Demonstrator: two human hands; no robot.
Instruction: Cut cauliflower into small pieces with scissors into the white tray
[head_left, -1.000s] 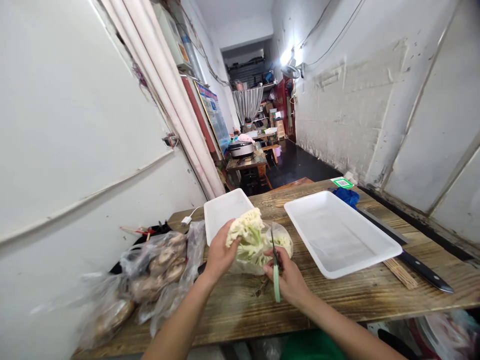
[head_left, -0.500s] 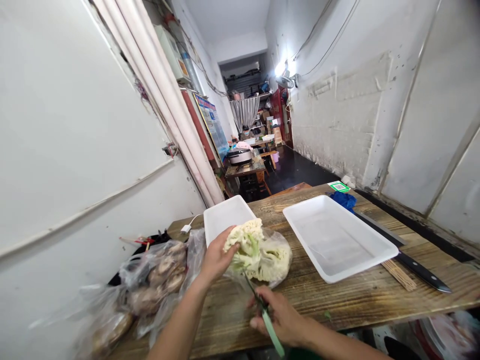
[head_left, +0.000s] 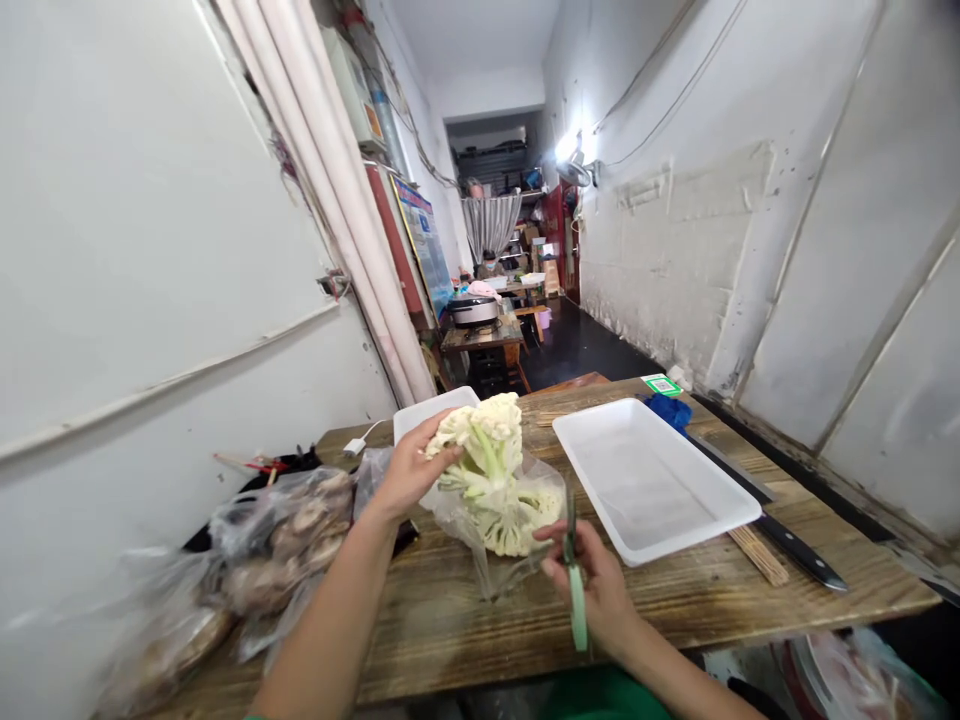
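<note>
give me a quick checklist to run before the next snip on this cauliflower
1. Left hand has a firm grip on the cauliflower: ok, fingers wrap its upper left side and it is lifted off the table.
2. Scissors in the right hand: ok, held upright by the green handle.
3. Blades clear of the left fingers: ok, they stand to the right of the cauliflower, apart from that hand.
4. Blades open or closed: cannot tell, too thin and blurred.
5. Plastic bag out of the cut: not ok, it hangs round the lower florets.
6. White tray free for pieces: ok, nothing lies in it.
</note>
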